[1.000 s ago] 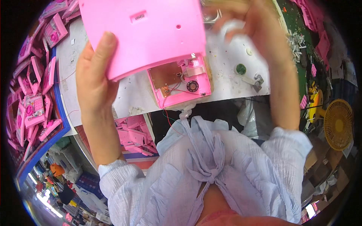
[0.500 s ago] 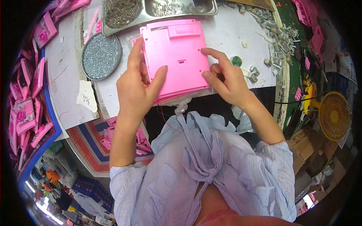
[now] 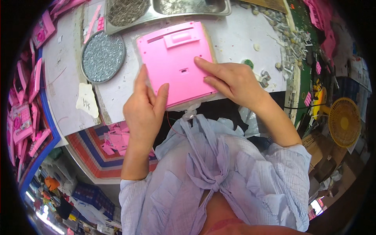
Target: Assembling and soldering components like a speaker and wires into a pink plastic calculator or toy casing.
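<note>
A flat pink plastic housing (image 3: 178, 58) lies before me at the table's near edge, its screw-holed back facing up. A raised block and a small slot show on that face. My left hand (image 3: 145, 102) grips its left edge, thumb on top and fingers along the side. On the right, my right hand (image 3: 231, 80) has its index finger and thumb pressed on the housing's right part; the other fingers are curled in. Clear plastic film shows around the housing's edges. A thin red wire hangs below its near left corner.
A round dish of small screws (image 3: 103, 56) stands to the left. A metal tray (image 3: 168, 15) of small metal parts sits at the back. Several small grey parts (image 3: 290, 43) lie at the right edge. Pink toy parts (image 3: 25, 117) fill the far left; a yellow fan (image 3: 344, 121) stands right.
The housing has turned slightly counterclockwise and sits a little further left. My right hand has slid inward over its right edge; my left hand has moved a little lower along its side.
</note>
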Available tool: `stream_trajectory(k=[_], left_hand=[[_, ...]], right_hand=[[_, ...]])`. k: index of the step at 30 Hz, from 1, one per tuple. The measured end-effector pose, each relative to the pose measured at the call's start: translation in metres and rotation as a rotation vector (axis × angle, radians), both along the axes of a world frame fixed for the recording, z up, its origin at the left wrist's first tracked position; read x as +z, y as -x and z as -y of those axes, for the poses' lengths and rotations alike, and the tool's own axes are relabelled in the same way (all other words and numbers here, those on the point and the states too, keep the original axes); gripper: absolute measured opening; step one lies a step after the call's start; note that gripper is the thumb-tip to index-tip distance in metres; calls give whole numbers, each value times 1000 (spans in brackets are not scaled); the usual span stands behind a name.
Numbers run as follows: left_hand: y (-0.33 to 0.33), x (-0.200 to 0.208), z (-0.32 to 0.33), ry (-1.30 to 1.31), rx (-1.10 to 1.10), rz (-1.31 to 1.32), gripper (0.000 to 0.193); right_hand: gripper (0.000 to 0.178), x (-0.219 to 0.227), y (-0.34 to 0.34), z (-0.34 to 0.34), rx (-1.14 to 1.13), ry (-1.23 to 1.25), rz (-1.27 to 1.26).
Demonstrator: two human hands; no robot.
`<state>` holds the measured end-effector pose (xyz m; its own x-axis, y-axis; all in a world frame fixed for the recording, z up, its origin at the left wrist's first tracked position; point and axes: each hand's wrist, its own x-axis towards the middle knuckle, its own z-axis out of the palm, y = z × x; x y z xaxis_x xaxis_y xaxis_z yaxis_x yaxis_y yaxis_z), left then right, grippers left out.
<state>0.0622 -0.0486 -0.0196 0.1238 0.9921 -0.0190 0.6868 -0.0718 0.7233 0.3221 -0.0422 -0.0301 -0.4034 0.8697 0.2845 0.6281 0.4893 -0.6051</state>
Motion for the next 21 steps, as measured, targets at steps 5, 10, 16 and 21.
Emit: stream_trajectory(k=[5, 10, 16, 21], left_hand=[[9, -9, 0, -39, -75, -12, 63], [40, 16, -18, 200, -191, 65, 56], [91, 0, -98, -389, 43, -418, 13], [104, -10, -104, -230, 26, -396, 10]], right_hand=[[42, 24, 2, -3, -26, 153, 393], [39, 43, 2, -14, 42, 118, 524], [20, 93, 27, -73, 396, 176, 664], [10, 54, 133, -153, 439, -308, 366]])
